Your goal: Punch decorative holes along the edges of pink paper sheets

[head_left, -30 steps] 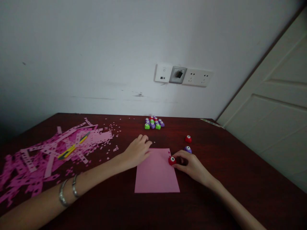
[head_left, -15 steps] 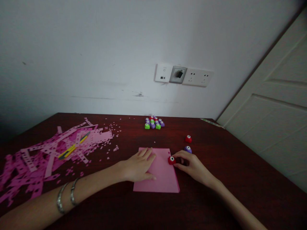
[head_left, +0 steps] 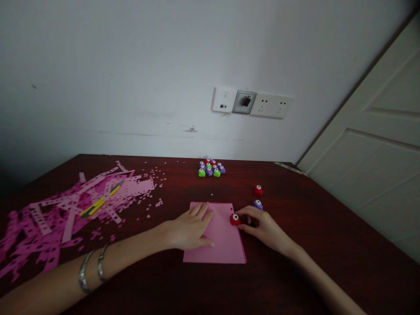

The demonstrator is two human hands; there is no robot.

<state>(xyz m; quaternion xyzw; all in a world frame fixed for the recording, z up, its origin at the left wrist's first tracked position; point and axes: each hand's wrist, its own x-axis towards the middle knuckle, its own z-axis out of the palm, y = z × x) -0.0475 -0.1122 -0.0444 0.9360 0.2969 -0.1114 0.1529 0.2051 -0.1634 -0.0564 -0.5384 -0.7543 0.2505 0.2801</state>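
Note:
A pink sheet of paper (head_left: 226,249) lies on the dark table, with at least one more sheet edge showing under its right side. My left hand (head_left: 192,227) rests flat on the sheet's left part, fingers stretched out. At the right edge of the paper, near its top corner, sits a small red craft punch (head_left: 235,219) with a white, eye-like button. My right hand (head_left: 259,225) grips this punch from the right between thumb and fingers. A small dark mark or hole shows in the paper just above it. Beyond the right hand stands a purple punch (head_left: 257,204), partly hidden by it.
Another red punch (head_left: 258,190) stands farther back. Several green, purple and red punches (head_left: 210,168) cluster near the wall. On the left are a heap of punched pink strips (head_left: 70,223), a yellow box cutter (head_left: 101,200) and scattered confetti (head_left: 159,202). Wall sockets (head_left: 271,106) are behind.

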